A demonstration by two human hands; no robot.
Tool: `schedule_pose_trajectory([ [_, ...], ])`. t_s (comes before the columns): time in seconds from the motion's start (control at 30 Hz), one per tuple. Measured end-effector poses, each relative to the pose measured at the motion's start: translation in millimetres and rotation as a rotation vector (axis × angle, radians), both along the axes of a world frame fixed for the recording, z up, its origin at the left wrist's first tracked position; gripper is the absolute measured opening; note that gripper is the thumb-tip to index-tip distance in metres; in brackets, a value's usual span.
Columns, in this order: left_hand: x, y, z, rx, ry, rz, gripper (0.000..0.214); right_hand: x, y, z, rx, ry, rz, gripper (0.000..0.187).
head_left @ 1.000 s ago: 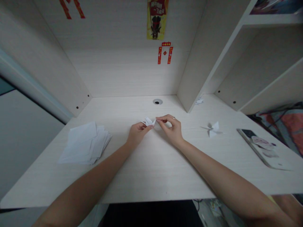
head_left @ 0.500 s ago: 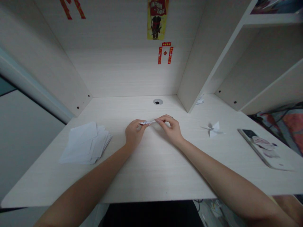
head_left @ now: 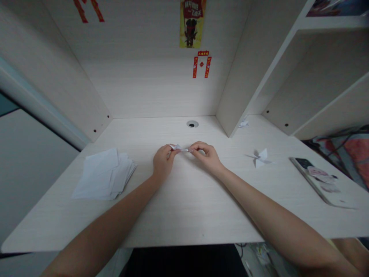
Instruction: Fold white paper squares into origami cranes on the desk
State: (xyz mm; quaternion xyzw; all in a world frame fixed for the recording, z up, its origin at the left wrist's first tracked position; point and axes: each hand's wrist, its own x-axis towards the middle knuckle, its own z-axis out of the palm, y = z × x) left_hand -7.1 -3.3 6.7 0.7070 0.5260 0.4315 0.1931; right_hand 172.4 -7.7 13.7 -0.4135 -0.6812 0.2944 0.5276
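A small folded piece of white paper [head_left: 178,147] is stretched between my two hands, above the middle of the desk. My left hand [head_left: 164,159] pinches its left part between thumb and fingers. The thin right tip of the paper sits in the closed fingertips of my right hand [head_left: 206,154]. Fingers cover parts of the paper, so its full shape is hidden. To the right of my right hand lies a folded paper crane [head_left: 261,158], with pointed ends sticking out.
A loose stack of white paper sheets [head_left: 99,175] lies at the left of the desk [head_left: 184,215]. At the right is a phone [head_left: 321,182] in a decorated case. Another small folded paper [head_left: 243,123] sits behind the upright divider [head_left: 245,92]. A round cable hole [head_left: 192,124] is at the back.
The folded paper has turned slightly, with more of its white flap showing by my left fingers. My right hand has shifted a little down and its grip has tilted.
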Motion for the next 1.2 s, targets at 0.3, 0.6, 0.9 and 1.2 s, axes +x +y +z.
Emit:
schedule_pose_trajectory([
  [0.3, 0.0, 2.5, 0.2, -0.131, -0.024, -0.021, 0.021, 3.5, 3.8, -0.9, -0.051, 0.026, 0.062, 0.019],
  [0.6, 2.8, 4.6, -2.1, -0.241, -0.238, -0.158, 0.025, 1.8, 3.2, -4.7, 0.011, 0.075, -0.005, 0.018],
  [0.9, 4.4, 3.9, -2.5, -0.267, -0.272, -0.154, 0.024, 1.1, 1.8, -6.8, 0.055, 0.059, -0.112, 0.016],
  [1.2, 4.7, 2.9, -2.6, -0.257, -0.236, -0.098, 0.026, 2.8, -2.2, -1.8, 0.279, -0.103, -0.260, 0.008],
])
